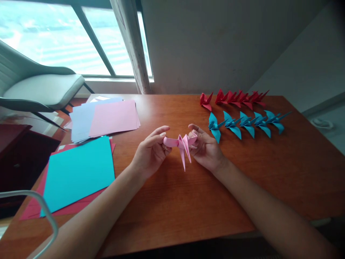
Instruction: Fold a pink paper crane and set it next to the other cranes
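Over the table (161, 216) | both hands (207, 148) — pinched closed on opposite sides of pink paper crane (183, 144)

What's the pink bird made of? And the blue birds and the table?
Pink bird: paper, it seems, smooth and matte, with thin, sharp folds.
Blue birds: probably paper too, fairly matte, with crisp, thin wings.
Table: looks like wood, slightly glossy, from its brown grain and soft shine; it might be imitation.
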{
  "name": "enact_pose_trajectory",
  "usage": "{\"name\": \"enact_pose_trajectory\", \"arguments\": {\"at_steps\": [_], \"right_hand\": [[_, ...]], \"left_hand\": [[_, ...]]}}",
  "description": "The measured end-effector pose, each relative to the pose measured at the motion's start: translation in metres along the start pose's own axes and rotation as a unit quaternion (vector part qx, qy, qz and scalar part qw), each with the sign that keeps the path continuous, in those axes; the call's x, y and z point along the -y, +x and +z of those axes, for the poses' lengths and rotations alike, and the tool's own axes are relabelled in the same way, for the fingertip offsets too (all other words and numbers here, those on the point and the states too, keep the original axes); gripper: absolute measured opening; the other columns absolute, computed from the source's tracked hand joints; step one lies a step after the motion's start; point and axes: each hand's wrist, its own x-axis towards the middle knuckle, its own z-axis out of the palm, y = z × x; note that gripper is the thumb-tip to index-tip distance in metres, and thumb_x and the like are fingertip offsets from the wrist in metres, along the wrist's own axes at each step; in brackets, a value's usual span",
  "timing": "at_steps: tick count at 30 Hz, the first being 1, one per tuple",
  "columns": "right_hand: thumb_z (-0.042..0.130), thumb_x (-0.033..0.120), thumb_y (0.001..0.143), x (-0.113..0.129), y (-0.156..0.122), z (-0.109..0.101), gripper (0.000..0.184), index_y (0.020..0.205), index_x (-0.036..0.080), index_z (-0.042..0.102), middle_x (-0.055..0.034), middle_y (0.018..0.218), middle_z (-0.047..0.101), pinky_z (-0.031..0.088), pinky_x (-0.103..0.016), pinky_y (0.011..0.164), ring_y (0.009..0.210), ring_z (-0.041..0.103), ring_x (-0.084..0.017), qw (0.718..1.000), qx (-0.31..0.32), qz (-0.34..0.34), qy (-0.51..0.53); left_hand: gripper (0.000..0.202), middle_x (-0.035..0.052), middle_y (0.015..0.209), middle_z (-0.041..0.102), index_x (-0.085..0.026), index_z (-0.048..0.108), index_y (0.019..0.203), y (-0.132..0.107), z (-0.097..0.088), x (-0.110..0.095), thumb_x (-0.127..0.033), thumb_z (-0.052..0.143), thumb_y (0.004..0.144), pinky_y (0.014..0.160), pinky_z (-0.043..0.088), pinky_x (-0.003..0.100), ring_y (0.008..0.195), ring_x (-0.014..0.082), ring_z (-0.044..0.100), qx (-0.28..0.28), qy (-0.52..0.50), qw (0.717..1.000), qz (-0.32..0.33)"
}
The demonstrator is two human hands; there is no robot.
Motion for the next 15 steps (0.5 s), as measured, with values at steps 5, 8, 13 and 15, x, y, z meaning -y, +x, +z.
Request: {"name": "enact_pose_trajectory", "arguments": {"at_steps": [5,8,13,15], "right_hand": [[0.075,0.02,0.076,0.0005,-0.001,-0.0006,0.02,0.095,0.02,0.072,0.0077,0.059,0.058,0.045,-0.016,0.053,0.054,0.051,-0.006,0.999,0.03,0.001,-0.013],[0.071,0.017,0.077,0.0014,-0.0023,0.0015,0.019,0.095,0.02,0.072,0.0073,0.057,0.055,0.044,-0.016,0.054,0.055,0.049,-0.006,0.999,0.048,0.003,-0.012],[0.067,0.014,0.076,0.0025,-0.0044,0.006,0.018,0.093,0.021,0.07,0.0076,0.054,0.05,0.042,-0.017,0.054,0.053,0.044,-0.008,0.998,0.051,0.004,-0.033],[0.067,0.013,0.076,0.0019,-0.0051,0.0065,0.017,0.091,0.021,0.07,0.0079,0.053,0.049,0.041,-0.017,0.054,0.053,0.042,-0.008,0.997,0.064,0.011,-0.039]], "left_hand": [[0.027,-0.0035,0.066,0.067,-0.016,0.072,0.099,0.0,0.0005,0.0036,-0.011,0.072,0.072,0.065,0.053,0.018,0.062,0.0084,0.065,-0.008,0.014,1.0,-0.001],[0.026,-0.0026,0.065,0.067,-0.017,0.072,0.097,-0.0003,0.0009,0.0049,-0.012,0.073,0.072,0.067,0.053,0.019,0.064,0.0091,0.065,-0.003,0.029,1.0,-0.001],[0.023,-0.0025,0.063,0.066,-0.018,0.072,0.093,-0.0012,0.0012,0.006,-0.014,0.078,0.071,0.067,0.052,0.019,0.061,0.0086,0.062,0.02,0.059,0.998,-0.002],[0.023,-0.002,0.063,0.066,-0.017,0.073,0.092,-0.0017,0.0014,0.0061,-0.014,0.079,0.07,0.064,0.052,0.018,0.06,0.0085,0.061,0.03,0.066,0.997,-0.005]]}}
